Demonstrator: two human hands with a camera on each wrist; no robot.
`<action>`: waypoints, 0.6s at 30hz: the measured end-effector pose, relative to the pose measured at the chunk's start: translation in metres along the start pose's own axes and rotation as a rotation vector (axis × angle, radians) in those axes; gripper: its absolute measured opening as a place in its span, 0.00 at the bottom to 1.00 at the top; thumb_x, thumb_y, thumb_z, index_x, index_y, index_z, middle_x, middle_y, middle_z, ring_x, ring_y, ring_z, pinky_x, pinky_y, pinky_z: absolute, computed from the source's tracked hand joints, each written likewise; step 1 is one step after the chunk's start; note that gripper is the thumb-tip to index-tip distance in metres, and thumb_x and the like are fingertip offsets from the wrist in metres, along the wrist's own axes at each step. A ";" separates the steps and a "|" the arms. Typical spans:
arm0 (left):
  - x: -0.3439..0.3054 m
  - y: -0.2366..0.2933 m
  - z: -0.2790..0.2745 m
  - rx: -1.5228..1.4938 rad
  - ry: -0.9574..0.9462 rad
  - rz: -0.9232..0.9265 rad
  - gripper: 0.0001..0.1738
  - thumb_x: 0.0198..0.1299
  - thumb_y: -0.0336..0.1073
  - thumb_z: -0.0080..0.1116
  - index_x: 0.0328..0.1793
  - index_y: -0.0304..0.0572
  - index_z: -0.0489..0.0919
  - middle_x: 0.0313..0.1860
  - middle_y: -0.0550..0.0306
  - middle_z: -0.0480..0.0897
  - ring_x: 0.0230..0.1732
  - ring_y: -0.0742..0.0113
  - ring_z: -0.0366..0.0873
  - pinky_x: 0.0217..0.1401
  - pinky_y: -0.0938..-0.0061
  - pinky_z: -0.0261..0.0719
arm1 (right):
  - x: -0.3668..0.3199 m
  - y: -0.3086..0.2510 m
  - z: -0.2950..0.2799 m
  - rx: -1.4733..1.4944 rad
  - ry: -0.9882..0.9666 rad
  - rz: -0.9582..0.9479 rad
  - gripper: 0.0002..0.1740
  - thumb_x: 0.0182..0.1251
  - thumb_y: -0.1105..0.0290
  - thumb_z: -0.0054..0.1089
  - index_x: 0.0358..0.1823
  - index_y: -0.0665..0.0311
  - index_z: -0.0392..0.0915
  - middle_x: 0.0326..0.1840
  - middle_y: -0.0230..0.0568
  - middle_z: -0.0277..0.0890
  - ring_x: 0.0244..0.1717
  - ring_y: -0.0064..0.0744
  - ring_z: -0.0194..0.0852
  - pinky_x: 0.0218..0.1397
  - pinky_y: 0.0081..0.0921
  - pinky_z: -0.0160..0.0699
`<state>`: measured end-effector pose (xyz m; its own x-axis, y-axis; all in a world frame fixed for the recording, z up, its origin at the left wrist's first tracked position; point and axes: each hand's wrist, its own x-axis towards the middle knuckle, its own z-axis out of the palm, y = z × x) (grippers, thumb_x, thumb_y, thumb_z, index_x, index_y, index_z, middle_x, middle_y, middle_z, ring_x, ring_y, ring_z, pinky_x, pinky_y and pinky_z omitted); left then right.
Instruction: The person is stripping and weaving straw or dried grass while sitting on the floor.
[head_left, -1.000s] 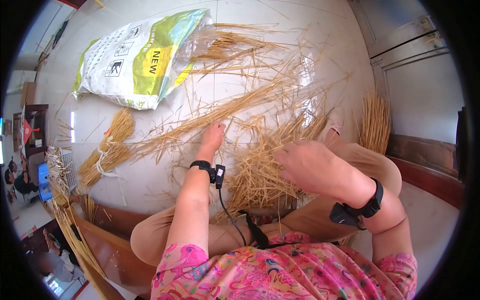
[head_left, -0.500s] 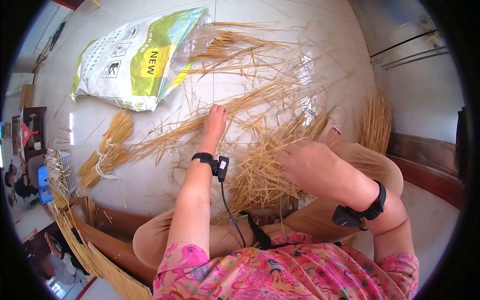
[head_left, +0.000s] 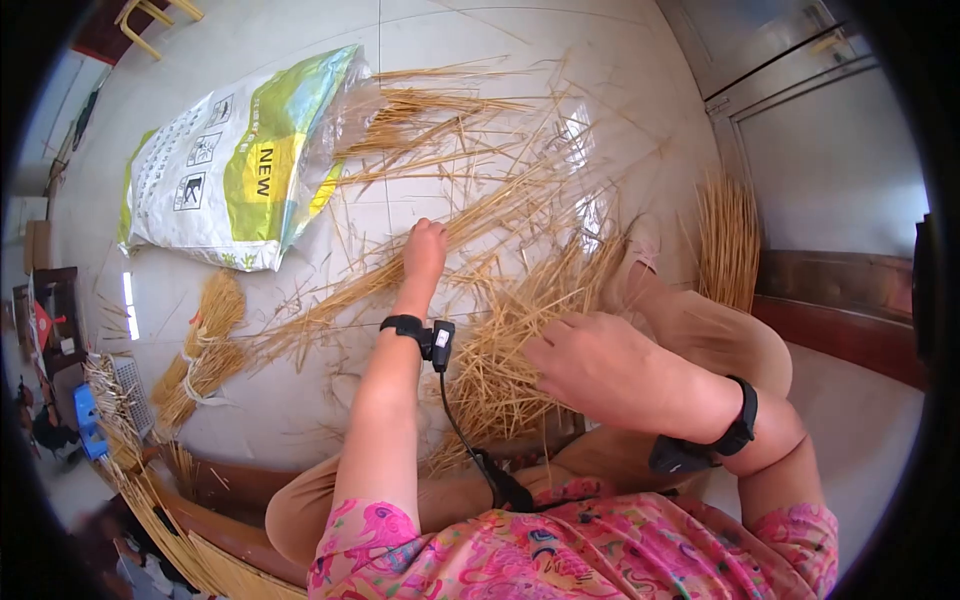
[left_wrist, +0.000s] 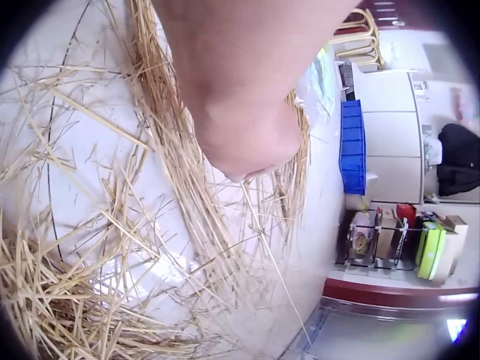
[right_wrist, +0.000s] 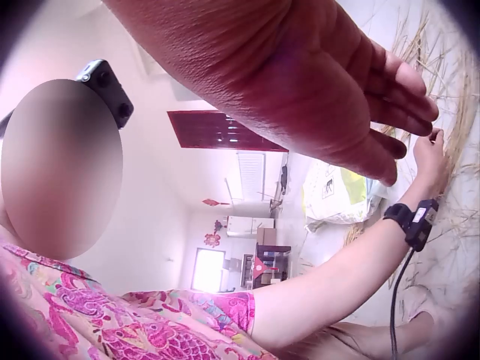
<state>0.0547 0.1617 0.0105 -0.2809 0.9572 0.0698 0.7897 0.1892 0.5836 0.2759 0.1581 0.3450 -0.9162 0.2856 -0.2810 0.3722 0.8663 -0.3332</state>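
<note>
My left hand (head_left: pixel 426 252) is at the near edge of a long loose bundle of straw (head_left: pixel 490 215) on the tiled floor. Its fingers are curled, and in the left wrist view a thin straw stalk (left_wrist: pixel 274 251) sticks out from beneath the fingertips, pinched there. Over a tangled heap of short straw (head_left: pixel 495 375) hovers my right hand (head_left: pixel 610 365), its fingers loosely bent. Nothing shows between those fingers (right_wrist: pixel 405 112) in the right wrist view.
A white and green sack (head_left: pixel 235 165) lies at the back left, straw (head_left: pixel 410 115) spilling from its mouth. Tied straw bundles (head_left: pixel 205 345) lie left. An upright sheaf (head_left: pixel 728 240) leans by the metal door (head_left: pixel 830 150) at right. A blue crate (left_wrist: pixel 352 146) stands farther off.
My left hand has reached forward onto the long straw bundle, and its fingers have curled in. The right hand stays over the heap. The head view has turned slightly, shifting the sack left and down.
</note>
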 end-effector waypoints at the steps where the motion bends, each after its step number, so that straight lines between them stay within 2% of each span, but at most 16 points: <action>1: -0.001 0.006 -0.014 -0.101 -0.023 -0.016 0.04 0.52 0.30 0.60 0.35 0.40 0.81 0.32 0.50 0.76 0.35 0.56 0.77 0.38 0.65 0.76 | -0.001 0.000 0.000 -0.015 0.010 -0.016 0.05 0.50 0.72 0.56 0.29 0.63 0.75 0.25 0.38 0.75 0.30 0.33 0.78 0.30 0.25 0.77; 5: -0.001 0.018 -0.063 -0.425 -0.066 -0.051 0.06 0.54 0.29 0.61 0.38 0.39 0.82 0.32 0.57 0.79 0.30 0.69 0.76 0.35 0.77 0.75 | -0.004 0.000 0.010 -0.084 0.046 -0.071 0.05 0.50 0.71 0.57 0.28 0.64 0.75 0.24 0.41 0.76 0.27 0.36 0.79 0.28 0.29 0.77; 8: -0.001 0.033 -0.109 -0.561 -0.116 -0.050 0.07 0.57 0.30 0.60 0.41 0.37 0.82 0.35 0.61 0.81 0.31 0.77 0.76 0.35 0.82 0.75 | -0.003 -0.001 0.012 0.017 0.050 -0.026 0.06 0.51 0.72 0.57 0.29 0.65 0.76 0.24 0.45 0.78 0.27 0.40 0.81 0.28 0.31 0.79; 9: -0.004 0.044 -0.129 -0.602 -0.141 -0.053 0.07 0.58 0.30 0.59 0.41 0.36 0.82 0.37 0.62 0.82 0.32 0.78 0.76 0.36 0.82 0.74 | -0.002 -0.001 0.010 0.081 -0.086 0.062 0.09 0.57 0.67 0.52 0.31 0.66 0.75 0.28 0.50 0.77 0.31 0.49 0.78 0.34 0.39 0.77; 13: -0.011 0.092 -0.212 -0.868 -0.132 -0.051 0.08 0.61 0.29 0.56 0.45 0.35 0.80 0.37 0.58 0.82 0.32 0.79 0.75 0.38 0.83 0.74 | 0.001 0.001 0.003 0.078 0.000 0.061 0.11 0.58 0.65 0.52 0.33 0.66 0.75 0.28 0.50 0.77 0.32 0.49 0.78 0.35 0.39 0.77; 16: -0.022 0.134 -0.265 -0.955 -0.022 -0.031 0.08 0.62 0.29 0.55 0.46 0.34 0.79 0.37 0.55 0.82 0.33 0.78 0.75 0.39 0.82 0.75 | 0.012 -0.002 -0.002 0.060 0.151 0.120 0.10 0.60 0.66 0.54 0.35 0.66 0.77 0.30 0.50 0.78 0.33 0.49 0.78 0.36 0.38 0.78; 18: -0.036 0.157 -0.292 -1.007 -0.001 -0.044 0.09 0.63 0.29 0.55 0.47 0.33 0.78 0.37 0.55 0.82 0.32 0.77 0.74 0.37 0.83 0.73 | 0.020 -0.005 -0.006 0.323 0.345 0.113 0.10 0.60 0.67 0.56 0.38 0.67 0.78 0.30 0.48 0.79 0.32 0.45 0.79 0.36 0.34 0.78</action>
<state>0.0298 0.0933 0.3358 -0.2982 0.9540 0.0311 -0.0500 -0.0481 0.9976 0.2548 0.1623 0.3468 -0.8429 0.5370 -0.0344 0.4487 0.6662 -0.5957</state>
